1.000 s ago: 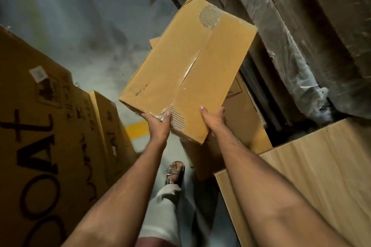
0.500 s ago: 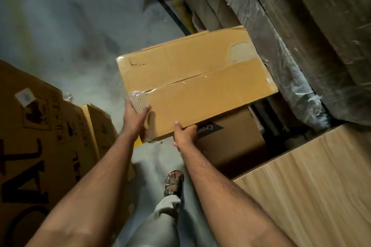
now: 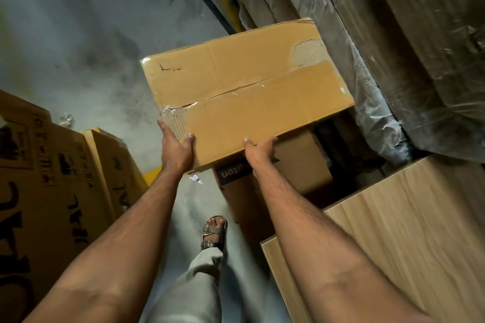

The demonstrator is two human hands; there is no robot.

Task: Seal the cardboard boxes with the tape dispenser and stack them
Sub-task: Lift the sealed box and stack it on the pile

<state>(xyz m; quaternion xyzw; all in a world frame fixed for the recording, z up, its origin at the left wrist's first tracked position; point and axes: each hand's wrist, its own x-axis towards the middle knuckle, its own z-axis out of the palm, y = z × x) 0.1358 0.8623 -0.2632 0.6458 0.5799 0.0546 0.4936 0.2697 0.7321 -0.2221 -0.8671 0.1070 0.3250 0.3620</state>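
floor (image 3: 86, 34): grey concrete, kinda stained, yellow stripe (image 3: 153, 172) painted on it
left side: printed cartons (image 3: 52, 186) standing on it
middle: brown box (image 3: 294, 165), looks set on floor, base hidden
near foot: sandal (image 3: 214, 231) planted flat

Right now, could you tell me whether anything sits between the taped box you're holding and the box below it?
Nothing visible does. The taped box, held by the left hand and right hand, hangs above the lower box; its top is mostly hidden.
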